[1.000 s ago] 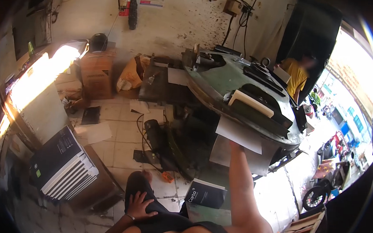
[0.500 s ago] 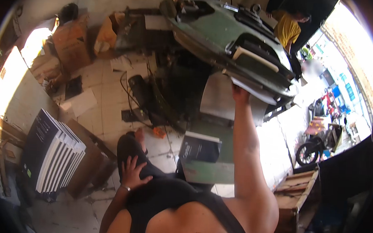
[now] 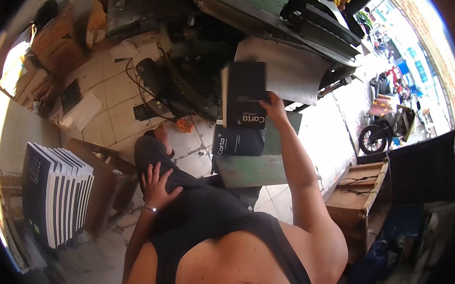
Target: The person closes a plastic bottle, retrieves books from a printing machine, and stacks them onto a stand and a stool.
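lower book (image 3: 253, 144) on surface (image 3: 251, 172) | upper book (image 3: 247, 86) in right grip (image 3: 275, 108), just beyond lower book | machine (image 3: 249, 14) farther ahead | book stack (image 3: 60, 200) far left | wooden crate (image 3: 356, 187) right | motorbike (image 3: 376, 138) beyond crate

open room over near end of green board (image 3: 251, 171), lying book (image 3: 244, 144), held book (image 3: 246, 89), machine (image 3: 255, 11) blocking beyond

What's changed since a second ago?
The view has tilted downward. The right hand has drawn back from the edge of the green machine and now holds a dark Carta book. The left hand stays on the thigh; the other Carta book stays on the green board.
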### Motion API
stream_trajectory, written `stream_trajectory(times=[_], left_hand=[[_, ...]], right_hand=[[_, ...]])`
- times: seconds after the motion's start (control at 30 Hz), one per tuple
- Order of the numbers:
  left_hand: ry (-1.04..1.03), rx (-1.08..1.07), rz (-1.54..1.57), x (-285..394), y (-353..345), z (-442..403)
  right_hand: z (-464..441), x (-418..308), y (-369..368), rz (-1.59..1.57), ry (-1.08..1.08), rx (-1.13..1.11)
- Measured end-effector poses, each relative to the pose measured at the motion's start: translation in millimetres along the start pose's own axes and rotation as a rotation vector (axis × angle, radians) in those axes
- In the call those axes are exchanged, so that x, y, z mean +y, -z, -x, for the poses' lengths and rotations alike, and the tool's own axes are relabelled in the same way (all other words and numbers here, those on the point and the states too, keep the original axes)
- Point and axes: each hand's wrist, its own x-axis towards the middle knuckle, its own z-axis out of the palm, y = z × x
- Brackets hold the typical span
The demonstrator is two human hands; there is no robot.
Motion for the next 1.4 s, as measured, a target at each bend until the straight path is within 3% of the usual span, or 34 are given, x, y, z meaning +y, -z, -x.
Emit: stream_trajectory(times=[0.07,0.13,0.23,0.33,0.47,0.6,0.7,0.8,0.9,1.0,1.13,1.4], left_hand=[[-0.014,0.0,-0.011,0,-1,-1],[-0.025,0.004,-0.022,-3,-2,-2],[-0.041,0.014,-0.044,-9,-5,-3],[-0.052,0.026,-0.076,-10,-6,-3],[-0.063,0.024,-0.11,-8,-4,-2],[-0.062,0.024,-0.102,-11,-9,-6],[-0.053,0.004,-0.121,-10,-9,-7],[-0.054,0.023,-0.13,-13,-11,-4],[-0.032,0.005,-0.112,-4,-4,-4],[-0.055,0.006,-0.124,-8,-6,-4],[-0.067,-0.001,-0.118,-8,-4,-6],[-0.051,-0.023,-0.155,-5,-1,-7]], right_hand=[[30,-54,-19,0.405,0.059,-0.056],[43,-46,-38,0.523,0.154,-0.216],[68,-37,-68,0.776,-0.042,-0.337],[104,-13,-93,0.922,-0.075,-0.15],[121,2,-114,0.974,-0.061,-0.199],[116,1,-114,0.948,-0.131,-0.194],[125,-3,-106,0.846,-0.197,0.107],[134,31,-91,0.631,-0.488,0.473],[131,75,-59,0.348,-0.79,0.526],[136,92,-32,0.286,-0.687,0.237],[137,106,-18,0.14,-0.557,0.211],[140,102,-19,0.031,-0.513,0.243]])
